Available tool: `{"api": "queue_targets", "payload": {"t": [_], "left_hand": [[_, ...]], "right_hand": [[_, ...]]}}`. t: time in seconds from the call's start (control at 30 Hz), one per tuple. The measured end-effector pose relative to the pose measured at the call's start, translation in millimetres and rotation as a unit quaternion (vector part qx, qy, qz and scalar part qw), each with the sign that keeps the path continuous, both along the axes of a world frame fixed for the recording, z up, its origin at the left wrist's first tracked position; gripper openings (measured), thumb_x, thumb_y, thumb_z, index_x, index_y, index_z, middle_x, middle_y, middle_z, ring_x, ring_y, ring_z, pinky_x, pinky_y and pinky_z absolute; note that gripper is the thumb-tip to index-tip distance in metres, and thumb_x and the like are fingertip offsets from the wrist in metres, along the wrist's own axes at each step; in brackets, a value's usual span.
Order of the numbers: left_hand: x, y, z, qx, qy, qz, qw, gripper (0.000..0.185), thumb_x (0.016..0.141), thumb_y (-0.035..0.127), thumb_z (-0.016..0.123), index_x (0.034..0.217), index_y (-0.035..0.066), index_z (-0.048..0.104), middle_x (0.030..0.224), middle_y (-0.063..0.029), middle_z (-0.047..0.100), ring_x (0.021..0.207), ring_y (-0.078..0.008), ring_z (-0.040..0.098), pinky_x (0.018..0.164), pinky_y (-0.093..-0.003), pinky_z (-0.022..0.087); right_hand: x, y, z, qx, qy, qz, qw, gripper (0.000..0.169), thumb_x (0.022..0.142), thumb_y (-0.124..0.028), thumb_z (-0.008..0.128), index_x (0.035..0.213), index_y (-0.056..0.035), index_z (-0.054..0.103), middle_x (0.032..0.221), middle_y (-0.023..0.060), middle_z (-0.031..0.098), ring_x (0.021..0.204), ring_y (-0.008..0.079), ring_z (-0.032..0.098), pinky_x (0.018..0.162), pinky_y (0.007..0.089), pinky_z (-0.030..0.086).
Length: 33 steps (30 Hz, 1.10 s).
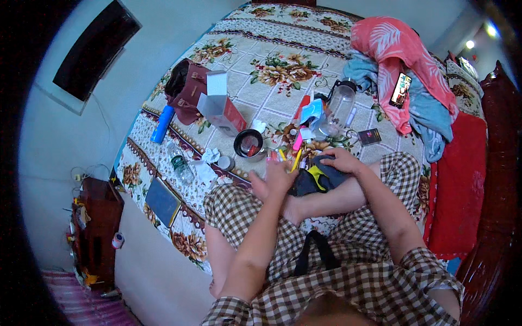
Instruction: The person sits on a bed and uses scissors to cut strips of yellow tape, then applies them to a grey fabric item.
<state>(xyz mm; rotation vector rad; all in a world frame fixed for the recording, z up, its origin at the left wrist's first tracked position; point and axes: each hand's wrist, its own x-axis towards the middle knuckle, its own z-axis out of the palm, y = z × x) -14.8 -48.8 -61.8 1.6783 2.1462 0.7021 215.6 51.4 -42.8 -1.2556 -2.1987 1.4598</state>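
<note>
My right hand (341, 161) rests on a dark grey cloth item with a yellow-green part (318, 177), its fingers on the upper edge. My left hand (279, 179) is at the left side of that item, near yellow pens or sticks (297, 159); its fingertips are partly hidden, so I cannot tell whether it holds one. Just beyond lie a pink item (298, 141) and a blue face mask (312, 111). A black-rimmed round container (248, 143) stands up and left of my left hand, with something red inside. My crossed legs are close below both hands.
On the floral bedspread (232, 85) are a maroon bag (188, 91), an open box (228, 116), a blue cylinder (162, 124), two clear bottles (342, 100), crumpled tissues (211, 155) and a dark notebook (162, 201). A phone (400, 89) lies on towels at right.
</note>
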Motion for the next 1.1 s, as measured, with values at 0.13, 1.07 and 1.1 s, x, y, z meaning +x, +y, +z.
{"api": "queue_targets", "payload": {"t": [0.13,1.07,1.1], "left_hand": [[-9,7,-12,0.046,-0.123,0.031,0.991,0.032,0.076,0.024,0.074,0.098,0.003,0.066,0.105,-0.0144,0.054,0.091,-0.0241,0.058,0.079,-0.0326,0.048],[41,2,50,-0.062,-0.684,0.067,0.723,0.039,0.091,0.020,0.059,0.126,0.005,0.052,0.096,0.0001,0.060,0.079,-0.0084,0.058,0.070,-0.0211,0.047],[35,4,46,-0.052,-0.694,0.062,0.715,0.038,0.091,0.018,0.060,0.126,0.005,0.051,0.095,-0.0001,0.059,0.079,-0.0092,0.059,0.069,-0.0214,0.048]], "right_hand": [[-10,-1,10,-0.081,0.139,-0.063,0.985,0.030,0.085,-0.016,0.065,0.113,-0.0062,0.064,0.097,0.0059,0.067,0.090,0.0140,0.060,0.082,0.0306,0.047],[-31,2,-2,0.131,0.250,-0.226,0.933,0.027,0.084,-0.015,0.066,0.108,-0.0014,0.064,0.110,0.0125,0.060,0.106,0.0247,0.057,0.095,0.0329,0.041],[-32,1,3,0.145,0.257,-0.196,0.935,0.027,0.084,-0.014,0.066,0.108,-0.0011,0.064,0.110,0.0122,0.061,0.106,0.0246,0.057,0.095,0.0328,0.041]]}}
